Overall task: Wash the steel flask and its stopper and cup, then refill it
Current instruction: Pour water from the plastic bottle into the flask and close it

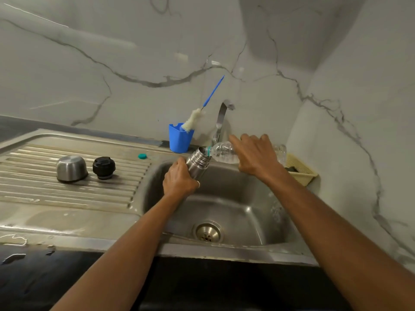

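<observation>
Steel on steel over the sink [213, 251]: the flask [198, 163] hangs tilted above the basin's far left corner, open mouth pointing up and to the right. The left hand [179, 181] is wrapped around its lower body, fingers curled firmly on it. Coming in from the other side, the right hand [256, 156] clamps down from above on a clear plastic bottle [222, 153], which lies almost flat, and its teal-ringed neck meets the flask's mouth. Whether water is passing between them I cannot tell. The two hands are near each other but not touching. Over on the ribbed drainer [67, 198], well to the left, the steel cup [71, 168] sits upside down, and the black stopper [104, 167] stands just beside it on the right, the two apart. A small teal cap [142, 156] lies near the drainer's far right edge. Behind the flask, a blue holder [179, 141] stands against the marbled wall with a blue-handled bottle brush [193, 119] leaning out of it. The curved tap [221, 117] rises just to its right. A pale yellow basket [302, 168] peeks out beyond the right wrist. The dark surface [67, 279] runs along the near edge.
</observation>
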Tool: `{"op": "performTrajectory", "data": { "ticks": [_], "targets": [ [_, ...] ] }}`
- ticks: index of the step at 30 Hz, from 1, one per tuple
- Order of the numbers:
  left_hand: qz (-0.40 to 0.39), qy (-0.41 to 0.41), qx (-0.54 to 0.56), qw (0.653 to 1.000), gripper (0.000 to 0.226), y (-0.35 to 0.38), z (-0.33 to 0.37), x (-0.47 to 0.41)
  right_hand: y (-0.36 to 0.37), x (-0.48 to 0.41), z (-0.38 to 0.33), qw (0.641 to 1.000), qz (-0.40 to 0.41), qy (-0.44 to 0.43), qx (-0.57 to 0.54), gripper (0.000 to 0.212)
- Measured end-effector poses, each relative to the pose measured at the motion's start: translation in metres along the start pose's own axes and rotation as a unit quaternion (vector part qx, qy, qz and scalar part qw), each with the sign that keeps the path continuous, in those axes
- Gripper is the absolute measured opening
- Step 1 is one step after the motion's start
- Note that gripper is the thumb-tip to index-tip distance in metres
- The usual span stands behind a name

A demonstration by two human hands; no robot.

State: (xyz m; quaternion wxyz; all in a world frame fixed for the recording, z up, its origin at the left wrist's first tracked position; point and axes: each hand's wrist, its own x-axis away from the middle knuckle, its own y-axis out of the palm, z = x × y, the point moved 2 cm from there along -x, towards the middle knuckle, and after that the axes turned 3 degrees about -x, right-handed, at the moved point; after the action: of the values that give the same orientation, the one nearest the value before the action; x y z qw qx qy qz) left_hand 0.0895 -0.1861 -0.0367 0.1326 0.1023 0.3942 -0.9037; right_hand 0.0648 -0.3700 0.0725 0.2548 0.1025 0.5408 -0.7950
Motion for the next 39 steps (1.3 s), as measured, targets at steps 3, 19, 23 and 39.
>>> {"op": "performTrajectory", "data": {
  "ticks": [3,19,23,39],
  "targets": [
    [-0.004,0.009,-0.007,1.0,0.059,0.001,-0.001,-0.001,-0.013,-0.01,0.001,0.997,0.008,-0.041,0.07,0.054],
    [-0.033,0.036,-0.032,0.998,0.063,0.006,0.003,-0.002,-0.029,-0.032,-0.02,0.967,0.035,-0.136,0.214,0.051],
    [-0.033,0.032,-0.033,0.998,0.061,0.005,0.002,-0.002,-0.03,-0.033,-0.023,0.967,0.03,-0.144,0.208,0.053],
    [-0.041,0.031,-0.021,0.998,0.062,0.007,0.003,-0.002,-0.03,-0.037,-0.021,0.965,0.028,-0.136,0.22,0.054]
  ]
}}
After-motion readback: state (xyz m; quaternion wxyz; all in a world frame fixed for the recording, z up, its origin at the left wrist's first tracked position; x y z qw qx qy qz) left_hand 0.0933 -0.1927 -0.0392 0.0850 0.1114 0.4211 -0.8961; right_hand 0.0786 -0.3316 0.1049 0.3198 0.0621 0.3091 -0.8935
